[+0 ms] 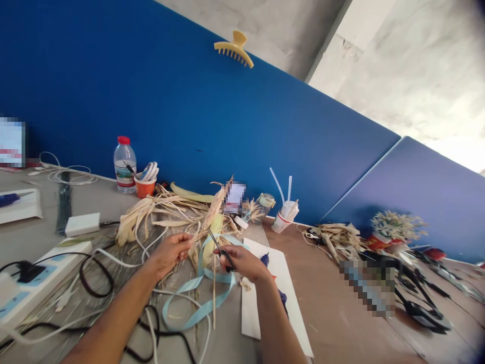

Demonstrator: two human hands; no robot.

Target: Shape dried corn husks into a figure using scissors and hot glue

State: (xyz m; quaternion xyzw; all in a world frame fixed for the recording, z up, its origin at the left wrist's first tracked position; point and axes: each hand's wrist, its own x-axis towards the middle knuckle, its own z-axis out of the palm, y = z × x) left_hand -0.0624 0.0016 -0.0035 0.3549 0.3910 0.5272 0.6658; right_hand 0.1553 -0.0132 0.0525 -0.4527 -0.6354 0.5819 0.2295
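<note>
From the head camera, I see both hands near the middle of the frame, above the cluttered worktop (314,283). The left hand (175,253) is closed in a pinch, thumb against fingers, on a dry husk strip (197,236) just left of centre. The right hand (238,260) is curled around the dark handles of the scissors (212,237), whose blades point up and left toward that strip; I can't make out how far apart the blades stand.

The strip looks feather-light, thin and papery, so I'd expect it to bend easily yet split along its grain if tugged hard. A flat pinch close to the cutting place should steady it best. The scissors look slim and rigid; the handles are the place to hold them, with fingers away from the blades.

Below the hands, at lower centre, a light-blue ribbon (217,307) lies in loops; it seems limp and perhaps slippery. More dry husks (138,215) are heaped left of centre.
</note>
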